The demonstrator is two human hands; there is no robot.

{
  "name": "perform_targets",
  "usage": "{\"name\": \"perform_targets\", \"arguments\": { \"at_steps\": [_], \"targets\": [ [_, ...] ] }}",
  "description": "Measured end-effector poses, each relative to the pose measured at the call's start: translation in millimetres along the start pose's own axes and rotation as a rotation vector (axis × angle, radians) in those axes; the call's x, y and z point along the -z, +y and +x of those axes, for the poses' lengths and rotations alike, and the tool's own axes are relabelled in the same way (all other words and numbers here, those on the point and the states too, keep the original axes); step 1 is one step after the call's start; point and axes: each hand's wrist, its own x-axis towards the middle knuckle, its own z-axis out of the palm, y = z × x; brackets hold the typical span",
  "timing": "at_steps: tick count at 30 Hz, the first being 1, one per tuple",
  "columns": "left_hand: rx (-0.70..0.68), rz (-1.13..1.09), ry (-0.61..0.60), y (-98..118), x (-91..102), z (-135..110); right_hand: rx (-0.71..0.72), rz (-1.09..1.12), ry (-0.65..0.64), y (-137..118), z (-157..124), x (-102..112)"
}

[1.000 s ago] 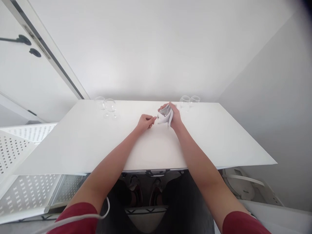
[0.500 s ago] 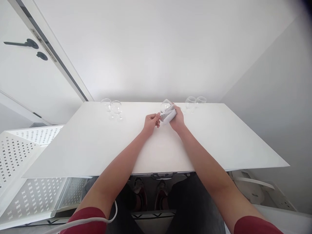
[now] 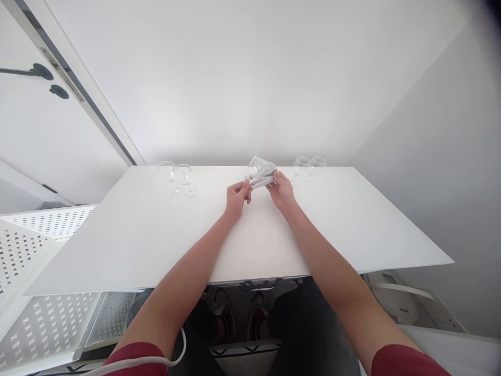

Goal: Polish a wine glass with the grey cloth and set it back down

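A clear stemmed glass (image 3: pixel 256 166) is tilted above the far middle of the table, its bowl pointing up and right. My left hand (image 3: pixel 237 199) pinches it low, at the stem or foot; the fingers cover that part. Fingers of my right hand (image 3: pixel 282 189) are closed on a pale grey-white cloth (image 3: pixel 263 181), which lies along the underside and right side of the bowl. To the left stand two clear stemmed glasses, a nearer one (image 3: pixel 182 175) and one farther back (image 3: pixel 166 169). Two more, a left glass (image 3: pixel 301 165) and a right glass (image 3: pixel 317 164), stand on the right.
The white table (image 3: pixel 156 245) reaches to the white wall (image 3: pixel 242 78) behind. A door with a dark handle (image 3: pixel 42 71) is at the far left, above a white perforated rack (image 3: pixel 47 324). A white cable (image 3: pixel 148 360) crosses my left sleeve.
The tilted glass has shifted slightly left with my left hand. My right hand has turned, and the cloth has moved from the bowl's front to its underside and right side.
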Motion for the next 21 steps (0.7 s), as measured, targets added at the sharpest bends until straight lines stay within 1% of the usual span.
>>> {"name": "perform_targets", "arguments": {
  "at_steps": [5,8,9,10,11,13,14,15,16,20,21],
  "targets": [
    [0.022,0.036,-0.001,-2,0.8,1,0.005,0.002,-0.073,-6,-5,-9],
    [0.056,0.051,-0.008,-2,1.2,1,0.008,-0.075,-0.168,-8,-8,-11],
    [0.063,0.053,-0.010,-1,1.3,1,0.029,-0.119,-0.173,-8,-8,-11],
    [0.061,0.056,-0.007,-1,1.4,1,0.067,-0.174,-0.147,-7,-8,-10],
    [0.051,0.060,-0.002,0,1.4,0,0.116,-0.235,-0.091,-7,-8,-9],
    [0.024,0.058,0.008,2,1.4,-1,0.198,-0.339,0.054,-6,-6,-7],
    [0.013,0.051,0.006,3,1.4,-1,0.213,-0.361,0.108,-6,-6,-7],
    [0.009,0.043,-0.008,3,1.3,-2,0.206,-0.353,0.129,-7,-6,-7],
    [0.010,0.035,-0.030,4,1.1,-2,0.183,-0.318,0.106,-8,-6,-8],
    [0.033,-0.029,-0.119,3,-0.2,-1,0.058,-0.099,-0.180,-19,-15,-21],
    [0.041,-0.059,-0.131,3,-0.5,-1,0.037,-0.050,-0.227,-21,-18,-25]
  ]
}}
